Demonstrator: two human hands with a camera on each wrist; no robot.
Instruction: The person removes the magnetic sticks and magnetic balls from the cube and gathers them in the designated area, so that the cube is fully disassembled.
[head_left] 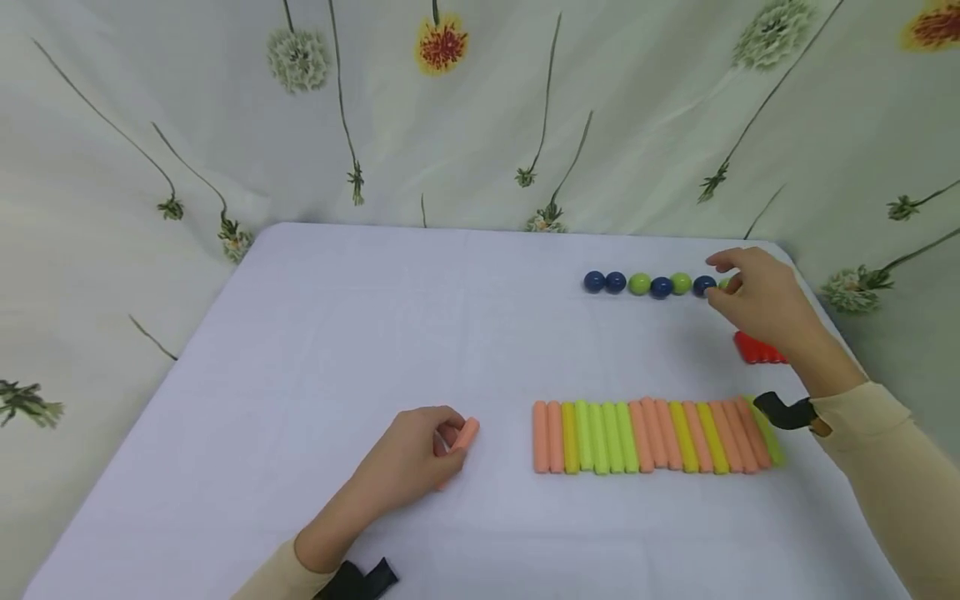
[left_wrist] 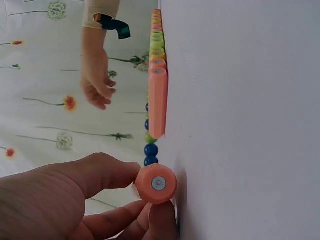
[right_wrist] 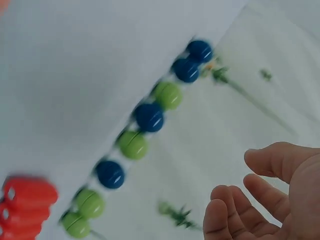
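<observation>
In the head view my left hand [head_left: 405, 457] pinches a salmon-coloured magnetic stick [head_left: 467, 435] between thumb and fingers, left of the stick row. The left wrist view shows that stick end-on, a round grey metal insert in its tip [left_wrist: 158, 183]. My right hand [head_left: 767, 300] hovers at the far right, over the end of a line of dark blue and green balls [head_left: 594, 282]. Its fingers are loosely bent with nothing between them, as the right wrist view shows; there the hand [right_wrist: 265, 200] is apart from the green balls [right_wrist: 90, 203]. In the head view it hides part of the line.
A side-by-side row of salmon, yellow and green sticks [head_left: 652, 437] lies on the white-covered table [head_left: 375, 333] at front right. Several red pieces [head_left: 757, 348] sit near the right edge, partly behind my right wrist. A flower-patterned cloth [head_left: 480, 125] hangs behind the table.
</observation>
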